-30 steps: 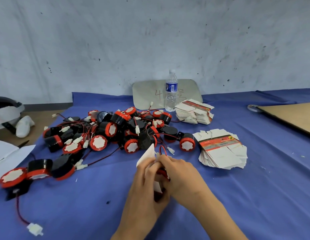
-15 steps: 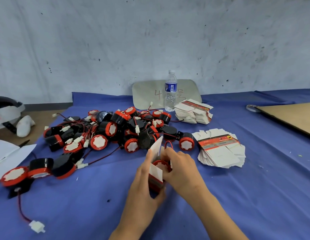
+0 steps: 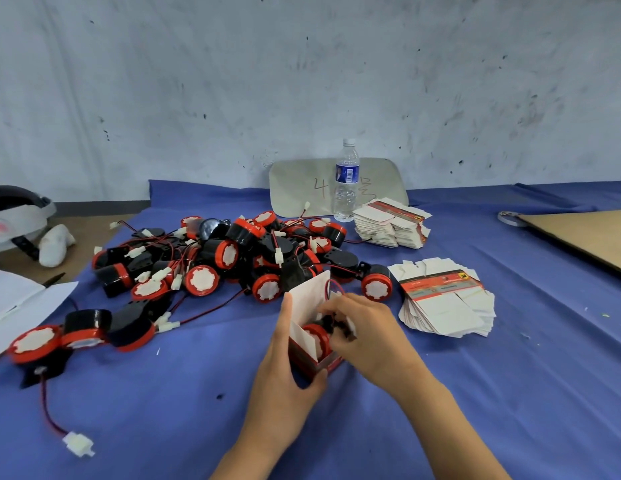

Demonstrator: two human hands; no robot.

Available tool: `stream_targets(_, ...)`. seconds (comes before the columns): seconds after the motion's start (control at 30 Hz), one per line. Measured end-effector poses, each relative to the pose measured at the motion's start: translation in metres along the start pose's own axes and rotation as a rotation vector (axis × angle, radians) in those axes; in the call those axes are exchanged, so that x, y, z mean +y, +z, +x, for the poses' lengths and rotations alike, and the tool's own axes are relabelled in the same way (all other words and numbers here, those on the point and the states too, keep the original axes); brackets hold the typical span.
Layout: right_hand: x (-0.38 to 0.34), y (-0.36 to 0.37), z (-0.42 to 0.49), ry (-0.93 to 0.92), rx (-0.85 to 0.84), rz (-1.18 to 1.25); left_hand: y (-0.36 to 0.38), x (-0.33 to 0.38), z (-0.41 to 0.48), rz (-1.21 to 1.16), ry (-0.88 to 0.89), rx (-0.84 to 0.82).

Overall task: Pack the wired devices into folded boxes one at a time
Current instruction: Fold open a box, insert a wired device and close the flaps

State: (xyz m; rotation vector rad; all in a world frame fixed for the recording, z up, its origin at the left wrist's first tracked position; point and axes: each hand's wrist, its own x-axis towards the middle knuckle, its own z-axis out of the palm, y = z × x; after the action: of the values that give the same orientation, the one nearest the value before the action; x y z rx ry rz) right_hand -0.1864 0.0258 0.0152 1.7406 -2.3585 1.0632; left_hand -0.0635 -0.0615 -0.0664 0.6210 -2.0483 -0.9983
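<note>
We grip the folded box (image 3: 309, 299) with our left hand (image 3: 285, 375), fingers along its side and thumb at its near corner; it stands on the blue surface (image 3: 440, 393) just before the pile of devices (image 3: 226, 258). Our right hand (image 3: 368, 327) curls round a red-and-black wired device (image 3: 317, 336) lodged in the box's open top

- A table draped in a blue cloth (image 3: 475, 393) runs back to the wall.
- A tangled heap of black-and-red wired devices (image 3: 229, 254) lies left of centre.
- Three stray devices (image 3: 84, 332) lie at front left, a red wire trailing to a white connector (image 3: 77, 444).
- Flat box blanks lie in a near stack (image 3: 447, 306) and a far stack (image 3: 392, 226).
- A water bottle (image 3: 346, 181) stands before a beige board (image 3: 295, 185).
- A brown cardboard sheet (image 3: 586, 233) lies at right.
- A folded box (image 3: 312, 358) stands open near the front.
</note>
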Motion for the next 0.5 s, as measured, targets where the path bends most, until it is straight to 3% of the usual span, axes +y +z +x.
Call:
stream_targets(0.2, 0.005, 0.010, -0.001, -0.064, -0.043, -0.091, -0.001, 0.000, 0.002, -0.029, -0.015, -0.037)
stream_targets(0.27, 0.007, 0.011, -0.001, -0.033, 0.034, -0.122, 0.000, -0.002, 0.002, -0.011, -0.014, -0.042)
stream_targets(0.37, 0.009, 0.006, -0.001, 0.047, 0.261, 0.015, 0.000, -0.002, 0.001, 0.032, -0.026, -0.036)
stream_targets(0.5, 0.001, -0.002, -0.004, -0.100, 0.421, 0.264, -0.001, 0.001, 0.000, 0.022, -0.006, -0.032)
